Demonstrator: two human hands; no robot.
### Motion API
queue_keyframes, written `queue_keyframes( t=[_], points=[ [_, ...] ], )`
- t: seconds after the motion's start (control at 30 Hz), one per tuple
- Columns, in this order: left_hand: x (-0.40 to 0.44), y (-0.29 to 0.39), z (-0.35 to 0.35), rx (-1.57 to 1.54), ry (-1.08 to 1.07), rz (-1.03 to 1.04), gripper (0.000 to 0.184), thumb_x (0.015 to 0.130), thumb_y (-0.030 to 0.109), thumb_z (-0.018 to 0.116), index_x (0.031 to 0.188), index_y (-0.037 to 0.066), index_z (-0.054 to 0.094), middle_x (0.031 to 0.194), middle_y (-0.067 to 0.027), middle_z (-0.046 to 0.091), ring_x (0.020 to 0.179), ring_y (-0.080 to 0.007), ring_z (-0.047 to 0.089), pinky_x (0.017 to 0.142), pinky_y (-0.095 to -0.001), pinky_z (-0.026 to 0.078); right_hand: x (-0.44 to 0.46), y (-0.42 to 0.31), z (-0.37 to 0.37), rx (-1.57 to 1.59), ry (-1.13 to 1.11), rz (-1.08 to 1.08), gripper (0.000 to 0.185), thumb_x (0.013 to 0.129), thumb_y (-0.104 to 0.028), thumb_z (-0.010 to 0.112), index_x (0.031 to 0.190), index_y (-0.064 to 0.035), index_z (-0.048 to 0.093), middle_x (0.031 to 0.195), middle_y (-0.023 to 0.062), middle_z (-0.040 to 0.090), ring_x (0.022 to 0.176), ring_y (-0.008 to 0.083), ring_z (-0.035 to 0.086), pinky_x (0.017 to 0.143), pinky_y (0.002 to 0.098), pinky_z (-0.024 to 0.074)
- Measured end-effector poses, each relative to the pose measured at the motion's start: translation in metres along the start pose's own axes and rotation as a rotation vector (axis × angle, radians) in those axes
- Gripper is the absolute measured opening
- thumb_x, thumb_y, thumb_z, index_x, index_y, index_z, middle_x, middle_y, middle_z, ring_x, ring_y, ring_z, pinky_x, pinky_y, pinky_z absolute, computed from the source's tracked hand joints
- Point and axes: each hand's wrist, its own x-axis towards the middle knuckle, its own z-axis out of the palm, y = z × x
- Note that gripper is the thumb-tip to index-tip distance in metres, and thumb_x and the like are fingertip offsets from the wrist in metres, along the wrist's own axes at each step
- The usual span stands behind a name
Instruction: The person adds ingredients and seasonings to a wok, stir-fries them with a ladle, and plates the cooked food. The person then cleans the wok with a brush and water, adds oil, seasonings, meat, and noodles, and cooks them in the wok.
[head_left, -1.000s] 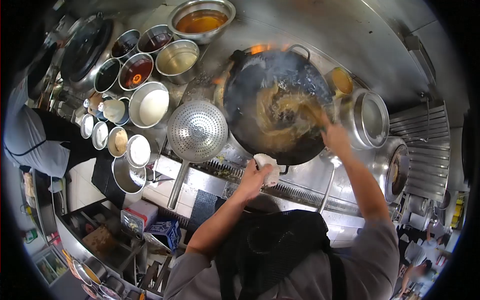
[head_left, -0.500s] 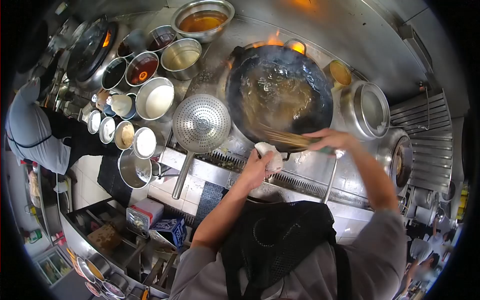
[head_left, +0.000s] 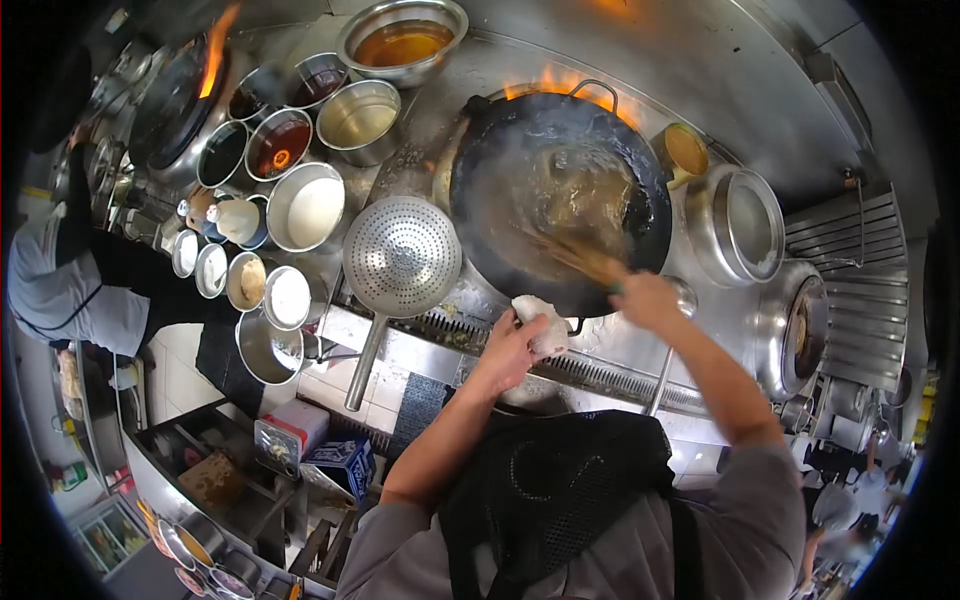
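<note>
In the head view, a large black wok sits over the flames with brownish, swirling liquid inside and steam above it. My right hand is closed around the handle end of a bamboo wok brush, whose blurred bristles reach down into the wok near its front side. At the wok's near rim, my left hand grips a folded white cloth, close to the wok's front loop handle. Left of the wok lies a perforated strainer, and a ladle rests just beyond my right hand.
Metal pots of sauces and white seasonings crowd the left side. Flames rise behind the wok. Lidded steel pots stand to the right. Another person works at the far left.
My right hand has swung left and down, sweeping the brush further right within the wok. The liquid has shifted and flames behind have grown. My left hand keeps its cloth near the rim.
</note>
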Motion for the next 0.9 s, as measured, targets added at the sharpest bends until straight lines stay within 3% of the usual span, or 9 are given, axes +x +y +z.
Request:
queue_keyframes(
  t=[0.07, 0.13, 0.2, 0.37, 0.47, 0.53, 0.6, 0.73, 0.9],
  points=[
    [0.001, -0.002, 0.0, 0.034, 0.055, 0.001, 0.036, 0.096, 0.008, 0.06, 0.13, 0.003, 0.048, 0.123, -0.0127, 0.059, 0.109, -0.0268, 0.062, 0.089, -0.0468, 0.056, 0.011, 0.045, -0.024, -0.111, -0.019, 0.113, 0.07, 0.087, -0.032, 0.067, 0.148, -0.0166, 0.037, 0.104, 0.0256, 0.068, 0.088, 0.0444, 0.068, 0.081, 0.0518, 0.0548],
    [0.005, -0.006, -0.006, 0.064, 0.067, 0.012, 0.036, 0.095, 0.007, 0.061, 0.129, 0.001, 0.048, 0.122, -0.0133, 0.059, 0.11, -0.0272, 0.062, 0.09, -0.0465, 0.056, 0.067, 0.083, -0.017, 0.021, 0.239, -0.018, 0.073, 0.086, -0.032, 0.069, 0.15, -0.0179, 0.038, 0.101, 0.0208, 0.07, 0.082, 0.0368, 0.07, 0.067, 0.0473, 0.0574],
    [0.009, -0.007, -0.008, 0.086, 0.02, 0.043, 0.035, 0.096, 0.007, 0.061, 0.128, 0.0, 0.049, 0.121, -0.0135, 0.06, 0.109, -0.0269, 0.062, 0.09, -0.0458, 0.055, 0.1, 0.036, -0.04, 0.669, 0.05, 0.109, 0.077, 0.085, -0.032, 0.071, 0.152, -0.0161, 0.036, 0.089, 0.0165, 0.07, 0.066, 0.028, 0.069, 0.05, 0.0399, 0.0546],
    [0.009, -0.009, -0.007, 0.09, -0.013, 0.098, 0.035, 0.096, 0.008, 0.061, 0.127, -0.002, 0.049, 0.121, -0.0139, 0.06, 0.108, -0.0267, 0.063, 0.092, -0.0436, 0.055, 0.095, -0.047, -0.014, 1.237, 0.007, 0.135, 0.076, 0.089, -0.03, 0.07, 0.154, -0.0166, 0.032, 0.086, 0.0114, 0.065, 0.049, 0.0181, 0.059, 0.041, 0.0325, 0.0475],
    [0.008, -0.008, -0.004, 0.075, 0.003, 0.088, 0.031, 0.095, 0.008, 0.062, 0.122, 0.0, 0.051, 0.116, -0.0123, 0.061, 0.103, -0.0254, 0.064, 0.083, -0.0428, 0.058, 0.058, -0.042, -0.01, 1.365, -0.244, 0.091, 0.074, 0.089, -0.029, 0.07, 0.153, -0.0177, 0.034, 0.106, 0.0153, 0.063, 0.048, 0.0181, 0.057, 0.039, 0.0317, 0.0456],
    [0.008, -0.009, -0.009, 0.042, 0.012, 0.085, 0.035, 0.095, 0.009, 0.062, 0.127, 0.001, 0.048, 0.119, -0.0122, 0.06, 0.106, -0.0262, 0.063, 0.085, -0.0449, 0.058, 0.027, -0.009, -0.016, 1.08, -0.444, 0.004, 0.077, 0.086, -0.033, 0.075, 0.152, -0.0207, 0.038, 0.115, 0.0128, 0.061, 0.052, 0.0157, 0.057, 0.04, 0.0287, 0.0465],
    [0.006, -0.007, -0.011, 0.05, -0.005, 0.063, 0.039, 0.095, 0.009, 0.062, 0.13, 0.002, 0.047, 0.121, -0.0122, 0.059, 0.107, -0.0268, 0.063, 0.086, -0.0458, 0.058, 0.013, 0.046, -0.051, 0.955, -0.749, 0.065, 0.073, 0.085, -0.033, 0.073, 0.15, -0.0214, 0.042, 0.145, 0.0187, 0.043, 0.064, 0.019, 0.062, 0.046, 0.0323, 0.0495],
    [0.001, 0.0, -0.009, 0.059, -0.049, 0.046, 0.038, 0.095, 0.01, 0.062, 0.129, 0.001, 0.047, 0.122, -0.0126, 0.059, 0.108, -0.027, 0.063, 0.087, -0.0458, 0.057, 0.05, 0.094, -0.119, 0.416, -0.395, 0.284, 0.07, 0.08, -0.035, 0.075, 0.145, -0.0241, 0.05, 0.144, 0.0077, 0.048, 0.105, 0.0274, 0.061, 0.067, 0.0383, 0.0581],
    [0.007, -0.004, -0.012, 0.065, -0.072, 0.09, 0.038, 0.097, 0.01, 0.059, 0.132, 0.002, 0.046, 0.126, -0.0128, 0.058, 0.113, -0.0282, 0.061, 0.091, -0.049, 0.055, 0.104, -0.024, -0.03, 0.507, 0.227, 0.047, 0.063, 0.085, -0.038, 0.065, 0.143, -0.0162, 0.05, 0.117, 0.0234, 0.066, 0.105, 0.0401, 0.064, 0.09, 0.0446, 0.0536]
  ],
)
